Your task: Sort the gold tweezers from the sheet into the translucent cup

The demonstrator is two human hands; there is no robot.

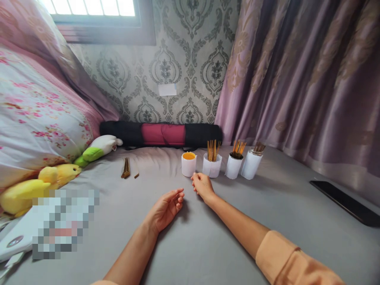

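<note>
Just in front of the white-wrapped cup with an orange inside [189, 165] is my right hand [203, 186]. Its fingers are curled together, and anything between them is hidden. To its left, my left hand [168, 208] rests low over the grey sheet [190, 253], palm turned inward. Its fingers are loosely bent and apart, with nothing visible in them. Thin brown sticks stand in a wide white container [212, 168]. Orange sticks fill a white-wrapped can [233, 168]. Dark brown pieces poke out of a tilted white-wrapped jar [251, 164].
A small bundle of brown strips [126, 168] and one short strip [136, 174] lie left. Plush toys [28, 192] and a partly blurred white object [18, 239] line the left side. A black phone [344, 202] lies right. Behind stretches a black and maroon roll [163, 134].
</note>
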